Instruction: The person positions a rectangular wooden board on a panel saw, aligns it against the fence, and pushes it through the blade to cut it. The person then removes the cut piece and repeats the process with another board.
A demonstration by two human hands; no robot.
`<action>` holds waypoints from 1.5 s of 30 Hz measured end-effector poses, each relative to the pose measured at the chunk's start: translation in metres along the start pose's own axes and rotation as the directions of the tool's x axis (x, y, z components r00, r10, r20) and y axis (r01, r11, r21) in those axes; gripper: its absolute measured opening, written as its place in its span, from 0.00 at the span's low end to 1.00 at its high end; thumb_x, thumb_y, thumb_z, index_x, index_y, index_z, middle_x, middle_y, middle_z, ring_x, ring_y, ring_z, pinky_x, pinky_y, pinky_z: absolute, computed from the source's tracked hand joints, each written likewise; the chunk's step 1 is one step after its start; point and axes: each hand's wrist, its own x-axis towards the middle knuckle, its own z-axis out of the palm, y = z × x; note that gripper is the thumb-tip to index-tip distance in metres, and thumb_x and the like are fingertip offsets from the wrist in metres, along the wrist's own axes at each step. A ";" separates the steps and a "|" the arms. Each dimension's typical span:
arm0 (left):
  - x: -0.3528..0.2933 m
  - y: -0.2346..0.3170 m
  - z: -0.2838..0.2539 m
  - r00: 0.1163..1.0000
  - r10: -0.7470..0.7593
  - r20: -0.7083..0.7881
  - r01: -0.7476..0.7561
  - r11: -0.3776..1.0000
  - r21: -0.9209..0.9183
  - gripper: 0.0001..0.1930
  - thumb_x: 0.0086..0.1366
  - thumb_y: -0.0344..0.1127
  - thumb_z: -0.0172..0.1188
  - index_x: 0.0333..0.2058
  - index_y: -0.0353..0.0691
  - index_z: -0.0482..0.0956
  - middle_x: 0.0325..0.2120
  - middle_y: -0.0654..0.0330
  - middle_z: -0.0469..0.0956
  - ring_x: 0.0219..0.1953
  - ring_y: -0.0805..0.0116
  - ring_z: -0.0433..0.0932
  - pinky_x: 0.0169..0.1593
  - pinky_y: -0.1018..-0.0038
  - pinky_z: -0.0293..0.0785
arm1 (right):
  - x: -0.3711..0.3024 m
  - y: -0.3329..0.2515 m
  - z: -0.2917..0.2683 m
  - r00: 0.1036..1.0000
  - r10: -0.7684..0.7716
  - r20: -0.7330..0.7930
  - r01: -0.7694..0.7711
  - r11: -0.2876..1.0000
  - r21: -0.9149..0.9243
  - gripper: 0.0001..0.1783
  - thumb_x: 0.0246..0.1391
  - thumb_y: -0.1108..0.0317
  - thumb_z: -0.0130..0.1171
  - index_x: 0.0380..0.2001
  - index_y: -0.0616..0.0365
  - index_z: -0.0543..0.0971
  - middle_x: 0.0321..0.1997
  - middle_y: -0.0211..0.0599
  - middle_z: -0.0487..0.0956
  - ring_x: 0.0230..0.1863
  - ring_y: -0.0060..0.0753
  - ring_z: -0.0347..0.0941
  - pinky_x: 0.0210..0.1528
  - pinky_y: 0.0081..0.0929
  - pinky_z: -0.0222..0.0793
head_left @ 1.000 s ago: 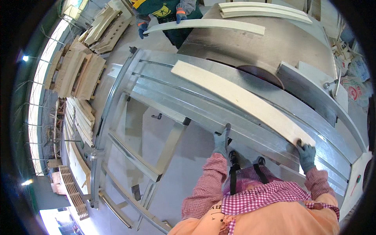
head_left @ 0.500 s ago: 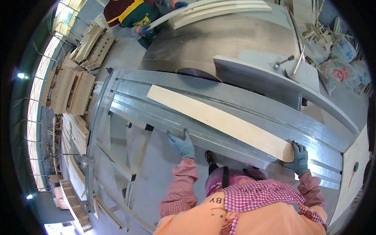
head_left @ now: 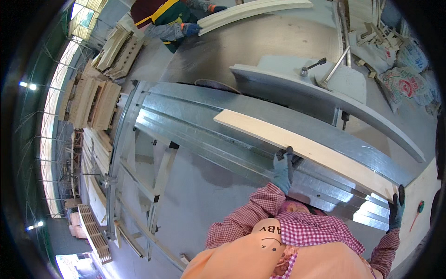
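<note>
Left hand (head_left: 282,173), gloved, against near long edge of pale wooden board (head_left: 320,154); fingers bent, cannot tell whether clamped. Right hand (head_left: 396,210), gloved, at board's right end, touching; grip cannot be told. Board rests lengthwise on silver sliding table (head_left: 186,103). Saw blade (head_left: 214,85) beyond board's left end, apart. Rip fence (head_left: 288,84) past board's far edge.

Left fingers (head_left: 290,153) and right fingers (head_left: 400,194) touch a pale board (head_left: 309,150).
</note>
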 end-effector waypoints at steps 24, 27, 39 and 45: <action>0.083 -0.116 0.162 0.833 0.547 0.080 -0.285 0.300 0.911 0.45 0.63 0.47 0.58 0.67 0.28 0.42 0.64 0.32 0.51 0.66 0.36 0.53 0.68 0.56 0.50 | 0.243 0.114 -0.089 0.955 0.291 0.054 -0.286 0.855 0.432 0.37 0.49 0.38 0.64 0.53 0.53 0.72 0.45 0.29 0.76 0.47 0.29 0.72 0.47 0.33 0.71; 0.080 -0.105 0.159 0.773 0.597 0.214 -0.168 -0.134 0.977 0.48 0.64 0.54 0.54 0.67 0.28 0.39 0.65 0.32 0.49 0.66 0.33 0.50 0.68 0.51 0.46 | 0.269 0.112 -0.063 0.959 0.279 0.058 -0.278 0.872 0.403 0.34 0.49 0.37 0.63 0.48 0.53 0.74 0.37 0.27 0.75 0.41 0.29 0.72 0.44 0.33 0.71; 0.119 -0.102 0.143 0.704 0.676 0.218 -0.164 -0.144 0.976 0.47 0.63 0.54 0.54 0.66 0.25 0.42 0.66 0.32 0.47 0.69 0.36 0.43 0.70 0.50 0.38 | 0.268 0.096 -0.008 0.939 0.304 0.162 -0.337 0.907 0.251 0.30 0.52 0.41 0.63 0.44 0.58 0.76 0.35 0.33 0.78 0.31 0.32 0.75 0.28 0.31 0.72; 0.127 -0.080 0.138 0.781 0.597 0.181 -0.096 -0.172 0.980 0.46 0.63 0.54 0.53 0.66 0.25 0.42 0.66 0.33 0.45 0.70 0.37 0.42 0.70 0.51 0.37 | 0.266 0.087 0.007 0.913 0.327 0.242 -0.388 0.880 0.273 0.34 0.49 0.43 0.67 0.48 0.60 0.74 0.39 0.37 0.79 0.36 0.34 0.78 0.34 0.31 0.78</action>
